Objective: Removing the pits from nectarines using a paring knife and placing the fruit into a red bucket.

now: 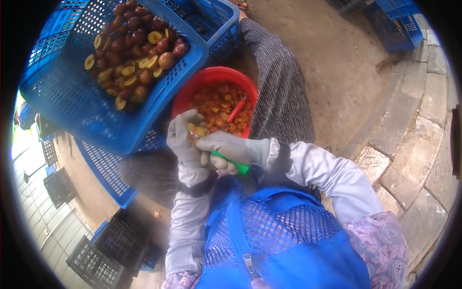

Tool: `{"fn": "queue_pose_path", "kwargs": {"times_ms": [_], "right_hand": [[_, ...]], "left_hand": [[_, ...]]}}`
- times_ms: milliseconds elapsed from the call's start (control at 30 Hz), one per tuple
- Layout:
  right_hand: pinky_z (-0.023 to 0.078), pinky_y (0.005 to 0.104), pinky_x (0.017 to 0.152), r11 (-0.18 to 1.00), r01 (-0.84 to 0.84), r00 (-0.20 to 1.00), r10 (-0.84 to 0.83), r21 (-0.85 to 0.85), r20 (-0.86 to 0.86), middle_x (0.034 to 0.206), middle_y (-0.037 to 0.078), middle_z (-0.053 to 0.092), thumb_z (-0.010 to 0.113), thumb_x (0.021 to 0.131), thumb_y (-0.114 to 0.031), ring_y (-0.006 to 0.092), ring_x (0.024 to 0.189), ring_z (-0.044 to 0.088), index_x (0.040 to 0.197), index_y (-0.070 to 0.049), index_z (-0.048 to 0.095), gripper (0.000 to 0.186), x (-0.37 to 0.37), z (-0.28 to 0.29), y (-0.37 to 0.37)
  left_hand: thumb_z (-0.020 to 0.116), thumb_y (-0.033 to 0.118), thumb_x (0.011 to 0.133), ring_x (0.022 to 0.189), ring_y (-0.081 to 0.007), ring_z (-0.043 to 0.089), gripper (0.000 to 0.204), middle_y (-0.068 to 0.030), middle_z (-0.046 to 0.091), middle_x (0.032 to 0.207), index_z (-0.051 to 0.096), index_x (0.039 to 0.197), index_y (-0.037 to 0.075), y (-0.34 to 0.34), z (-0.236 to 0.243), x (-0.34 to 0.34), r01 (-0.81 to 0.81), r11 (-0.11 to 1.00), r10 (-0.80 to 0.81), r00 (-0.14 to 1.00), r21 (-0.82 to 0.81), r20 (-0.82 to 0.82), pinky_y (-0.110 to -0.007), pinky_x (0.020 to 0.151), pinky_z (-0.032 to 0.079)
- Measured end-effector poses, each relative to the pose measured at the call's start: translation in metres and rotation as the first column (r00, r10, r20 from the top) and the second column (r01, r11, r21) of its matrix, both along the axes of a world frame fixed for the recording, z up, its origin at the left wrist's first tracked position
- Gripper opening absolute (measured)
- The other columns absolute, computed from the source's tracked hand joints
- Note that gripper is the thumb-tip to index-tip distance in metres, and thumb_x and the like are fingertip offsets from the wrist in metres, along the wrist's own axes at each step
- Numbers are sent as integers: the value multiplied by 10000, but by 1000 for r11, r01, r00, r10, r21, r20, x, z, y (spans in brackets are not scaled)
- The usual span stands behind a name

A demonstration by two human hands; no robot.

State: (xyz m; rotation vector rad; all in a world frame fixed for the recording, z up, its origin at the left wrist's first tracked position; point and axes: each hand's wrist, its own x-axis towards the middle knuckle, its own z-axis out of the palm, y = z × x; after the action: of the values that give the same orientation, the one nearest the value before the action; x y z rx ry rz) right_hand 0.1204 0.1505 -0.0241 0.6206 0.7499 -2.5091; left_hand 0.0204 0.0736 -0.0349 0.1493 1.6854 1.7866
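Both my hands wear pale gloves and meet in front of my body, at the near edge of a red basin (pixel 217 71). My left hand (pixel 182 142) has its fingers curled around a cut plum (pixel 196 130), whose yellow flesh shows. My right hand (pixel 225 147) is closed on a green-handled tool (pixel 232 162), with its working end against the plum; the shape of that end is too small to tell. Small orange-yellow plum pieces (pixel 224 103) fill the basin, and a red-handled tool (pixel 236 110) lies on them.
A tilted blue crate (pixel 86 118) holds dark plums (pixel 139 36), several cut in half. Another blue crate (pixel 226 21) stands behind it. My leg (pixel 281 82) borders the basin on the right. Black crates (pixel 113 241) sit at lower left, a blue crate (pixel 397 31) at far right beside paving (pixel 404 159).
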Motion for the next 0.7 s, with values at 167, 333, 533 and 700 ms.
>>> {"fn": "queue_pose_path", "kwargs": {"times_ms": [167,333,533,700], "right_hand": [[313,197,317,940,-215,976,196,267,95,466,-31,403,362,893,-369,61,333,359,763,-36,498,383,-1,6,10],[312,200,313,996,-67,997,65,-63,-32,462,-23,416,402,872,-383,64,336,381,774,-28,521,387,0,-8,3],[344,254,323,894,-365,913,399,261,-89,481,3,462,410,838,-346,104,354,420,741,-46,551,345,-24,-11,21],[295,203,302,815,-529,790,574,236,-215,455,-35,417,446,859,-383,45,316,342,707,-63,533,365,-55,-35,46]], "left_hand": [[457,189,896,625,-129,549,259,-88,594,742,598,866,-27,-11,-15,-8,174,962,-230,931,-212,-282,-241,574,451],[448,205,900,618,-141,545,278,-88,587,719,604,866,-22,-10,-15,-5,140,985,-164,943,-103,-289,-246,579,444],[427,218,906,661,-134,551,295,-82,588,747,608,863,-10,-23,-9,-29,295,841,-538,379,-453,-753,-253,620,445],[386,202,917,672,-144,558,303,-81,584,767,592,867,-14,-25,-10,-31,84,840,-503,491,-536,-711,-264,633,452]]}}
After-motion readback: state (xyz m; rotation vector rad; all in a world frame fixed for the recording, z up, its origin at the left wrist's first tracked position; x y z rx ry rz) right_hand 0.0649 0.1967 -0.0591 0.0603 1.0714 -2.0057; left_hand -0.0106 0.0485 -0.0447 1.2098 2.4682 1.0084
